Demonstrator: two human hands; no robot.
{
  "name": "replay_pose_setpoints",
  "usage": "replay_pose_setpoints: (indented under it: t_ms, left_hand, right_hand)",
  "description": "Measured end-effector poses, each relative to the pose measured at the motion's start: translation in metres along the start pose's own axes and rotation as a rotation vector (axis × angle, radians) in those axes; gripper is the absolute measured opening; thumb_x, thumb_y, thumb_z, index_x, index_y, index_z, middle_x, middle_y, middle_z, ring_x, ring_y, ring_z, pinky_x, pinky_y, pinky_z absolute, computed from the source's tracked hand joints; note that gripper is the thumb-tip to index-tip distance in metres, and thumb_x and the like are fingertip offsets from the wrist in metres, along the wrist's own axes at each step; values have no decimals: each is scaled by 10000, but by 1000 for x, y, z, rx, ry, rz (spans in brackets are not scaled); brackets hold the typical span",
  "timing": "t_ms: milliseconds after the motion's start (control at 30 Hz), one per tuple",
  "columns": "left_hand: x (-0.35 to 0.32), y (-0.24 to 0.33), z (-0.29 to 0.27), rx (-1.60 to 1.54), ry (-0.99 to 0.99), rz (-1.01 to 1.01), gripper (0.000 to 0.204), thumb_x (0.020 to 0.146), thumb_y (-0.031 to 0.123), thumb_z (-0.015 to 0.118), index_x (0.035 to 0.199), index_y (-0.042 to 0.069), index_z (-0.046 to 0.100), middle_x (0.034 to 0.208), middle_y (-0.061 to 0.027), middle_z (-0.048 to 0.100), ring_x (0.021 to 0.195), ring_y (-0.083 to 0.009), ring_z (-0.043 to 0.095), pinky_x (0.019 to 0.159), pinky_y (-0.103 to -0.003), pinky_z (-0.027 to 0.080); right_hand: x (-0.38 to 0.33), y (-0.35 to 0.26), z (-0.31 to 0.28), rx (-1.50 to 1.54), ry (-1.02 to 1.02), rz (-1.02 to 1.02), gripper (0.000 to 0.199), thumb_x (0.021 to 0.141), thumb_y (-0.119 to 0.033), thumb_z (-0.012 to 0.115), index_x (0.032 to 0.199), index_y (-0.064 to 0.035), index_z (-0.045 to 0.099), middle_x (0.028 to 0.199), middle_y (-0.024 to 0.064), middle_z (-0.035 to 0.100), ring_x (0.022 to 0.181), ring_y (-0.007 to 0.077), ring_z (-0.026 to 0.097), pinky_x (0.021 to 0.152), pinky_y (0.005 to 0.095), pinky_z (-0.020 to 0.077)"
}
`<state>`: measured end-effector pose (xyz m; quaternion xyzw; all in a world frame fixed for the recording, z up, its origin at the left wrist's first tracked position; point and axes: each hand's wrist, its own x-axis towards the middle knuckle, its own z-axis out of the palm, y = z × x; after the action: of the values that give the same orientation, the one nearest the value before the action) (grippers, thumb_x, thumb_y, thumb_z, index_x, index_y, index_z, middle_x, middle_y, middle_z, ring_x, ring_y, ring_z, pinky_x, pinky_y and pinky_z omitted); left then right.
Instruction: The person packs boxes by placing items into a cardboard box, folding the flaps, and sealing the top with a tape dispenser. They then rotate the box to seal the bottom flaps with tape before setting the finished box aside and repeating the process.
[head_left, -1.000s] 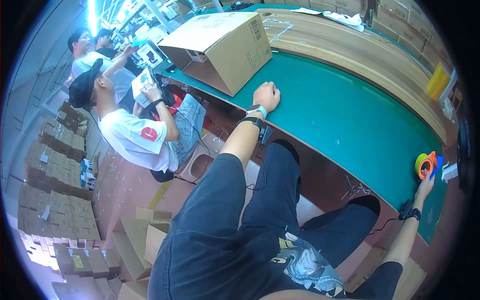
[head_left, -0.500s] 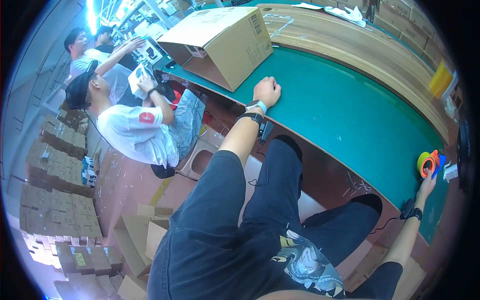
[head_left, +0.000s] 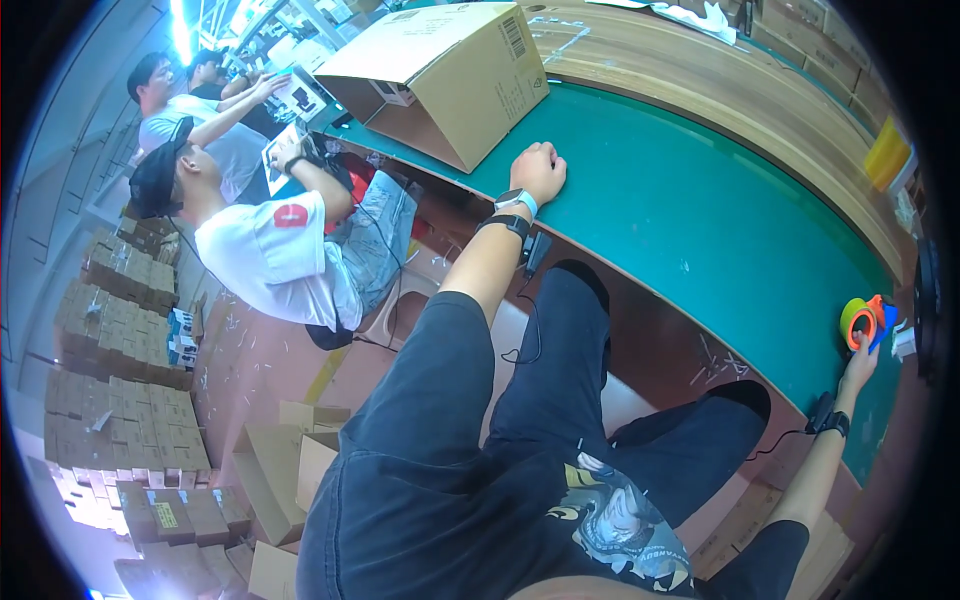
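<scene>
My left hand (head_left: 539,173) rests on the green tabletop (head_left: 670,220) near its front edge, fingers curled in and no object showing in them. Just beyond it stands a large cardboard box (head_left: 495,95) lying on its side, its open end toward the left; a smaller white box (head_left: 393,92) shows inside. Far to the right, my right hand (head_left: 861,366) is closed on a tape dispenser (head_left: 882,318) with blue and orange parts and a yellow-green and orange roll. The dispenser is close to the table's right end.
A wooden ledge (head_left: 690,75) runs along the table's back, with white paper (head_left: 700,18) on it. A seated co-worker (head_left: 265,250) is at the left, others beyond. Stacked cartons (head_left: 130,330) and an opened carton (head_left: 265,480) stand on the floor. Yellow tape rolls (head_left: 886,155) are at the far right.
The view has shifted slightly. My hands keep nearly the same places on the table. The seated co-worker's hands and the white item in them have moved lower.
</scene>
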<state>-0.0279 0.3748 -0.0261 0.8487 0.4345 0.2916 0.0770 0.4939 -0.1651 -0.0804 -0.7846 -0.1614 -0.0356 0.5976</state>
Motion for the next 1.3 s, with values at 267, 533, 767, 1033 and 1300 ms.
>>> replay_pose_setpoints:
  t_ms: [267,533,767,1033,1300]
  left_hand:
    - [-2,3,-1,-1,-33,-9,198,844,235,597,870,42,633,889,-149,640,882,-327,628,788,-438,505]
    - [-2,2,-1,1,-2,4,196,838,244,602,856,51,632,861,-136,633,849,-321,623,758,-438,501]
    - [2,1,-2,-5,-28,-23,192,830,240,610,865,54,643,898,-138,646,895,-320,628,792,-440,504]
    - [-1,-7,-6,-308,-52,-160,173,783,221,665,810,51,657,850,-127,655,820,-297,641,748,-407,514]
    - [0,-8,-3,-256,7,-105,158,765,189,674,793,33,664,789,-127,658,744,-280,648,698,-374,518]
  right_hand:
    - [4,4,-5,-15,-4,-6,375,924,-213,593,1238,-8,600,1044,50,676,910,135,623,823,284,461]
    - [5,6,-3,90,-7,-16,380,925,-196,591,1241,16,591,1047,51,678,938,140,630,815,291,468]
    - [2,-5,-1,-6,18,-1,382,922,-212,594,1233,10,600,1043,49,680,941,138,631,810,286,470]
    - [-9,-13,1,-1,12,-8,359,918,-218,598,1213,-13,619,1015,40,684,895,123,630,761,271,471]
    - [-6,-18,5,-27,31,-33,336,920,-189,595,1202,-8,619,979,46,688,853,120,636,725,261,469]
